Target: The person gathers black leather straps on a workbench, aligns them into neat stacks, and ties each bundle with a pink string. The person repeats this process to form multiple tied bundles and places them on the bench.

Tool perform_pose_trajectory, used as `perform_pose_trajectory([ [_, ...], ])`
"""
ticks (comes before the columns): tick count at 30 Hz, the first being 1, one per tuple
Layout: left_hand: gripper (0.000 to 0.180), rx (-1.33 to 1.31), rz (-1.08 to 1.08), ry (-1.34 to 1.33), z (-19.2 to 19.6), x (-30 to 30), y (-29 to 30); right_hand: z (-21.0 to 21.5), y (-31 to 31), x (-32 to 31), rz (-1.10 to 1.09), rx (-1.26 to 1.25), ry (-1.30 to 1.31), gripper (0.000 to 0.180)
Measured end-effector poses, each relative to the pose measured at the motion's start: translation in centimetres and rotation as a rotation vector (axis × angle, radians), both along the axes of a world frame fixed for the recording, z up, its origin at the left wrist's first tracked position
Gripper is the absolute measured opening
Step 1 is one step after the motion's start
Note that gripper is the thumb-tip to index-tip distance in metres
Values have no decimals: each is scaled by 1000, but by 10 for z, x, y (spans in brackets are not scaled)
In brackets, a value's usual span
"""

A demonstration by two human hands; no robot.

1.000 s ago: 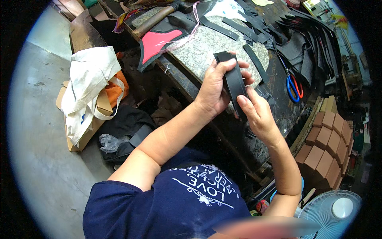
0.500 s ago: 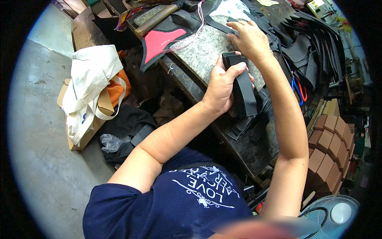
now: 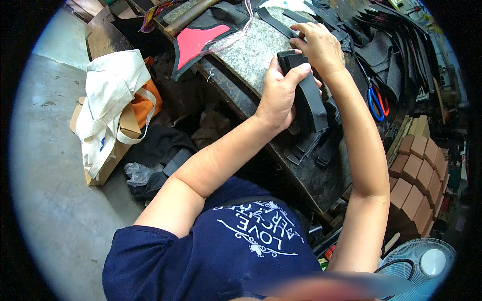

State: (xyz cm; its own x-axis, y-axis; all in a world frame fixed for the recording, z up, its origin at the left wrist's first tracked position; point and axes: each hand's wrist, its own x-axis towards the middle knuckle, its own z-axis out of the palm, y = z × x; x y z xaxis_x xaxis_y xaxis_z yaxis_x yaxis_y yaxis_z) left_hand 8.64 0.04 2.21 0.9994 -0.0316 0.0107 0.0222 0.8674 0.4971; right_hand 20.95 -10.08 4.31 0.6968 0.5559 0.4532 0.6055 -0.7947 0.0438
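Note:
My left hand (image 3: 280, 93) is wrapped round a thick stack of black strips (image 3: 312, 100), its thumb pressed on top. The stack hangs over the front of the bench, and its lower end curves downward. My right hand (image 3: 321, 50) is just beyond it, over a pale speckled stone slab (image 3: 256, 55). Its bent fingers and thumb close about the near end of a loose black strip (image 3: 275, 23) on the slab; the exact contact is partly hidden. Another black strip (image 3: 295, 16) lies beside that one.
On the bench are a pink-and-black cut piece (image 3: 198, 45), a wooden-handled hammer (image 3: 191, 17), scissors with blue and red handles (image 3: 376, 100) and black sheets (image 3: 396, 55). Brown blocks (image 3: 416, 185) are piled right, near a fan (image 3: 427, 266). A white bag (image 3: 110, 95) stands left.
My right hand has drawn slightly nearer, its fingers closing round the loose strip's end. The left hand still grips the stack. The whole view has shifted a little.

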Motion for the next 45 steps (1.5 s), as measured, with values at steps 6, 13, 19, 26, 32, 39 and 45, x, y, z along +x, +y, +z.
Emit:
perform_pose_trajectory([
  [6,32,-26,38,35,-1,1,-1,18,0,-18,-196,99,212,24],
  [13,25,-54,163,-2,-4,5,-11,71,-23,-115,127,192,127,20],
  [19,24,-67,111,-28,-5,4,-9,67,-23,-144,54,16,200,39],
  [26,21,-7,128,-19,-4,4,-8,74,-25,-144,128,-32,111,41],
  [32,28,-38,40,-35,1,2,-5,87,-31,-138,95,338,-22,36],
  [39,21,-26,118,-28,-4,6,-8,60,-24,-143,144,82,89,43],
  [45,19,-83,69,-28,-6,6,-7,59,-32,-145,124,-15,197,52],
])
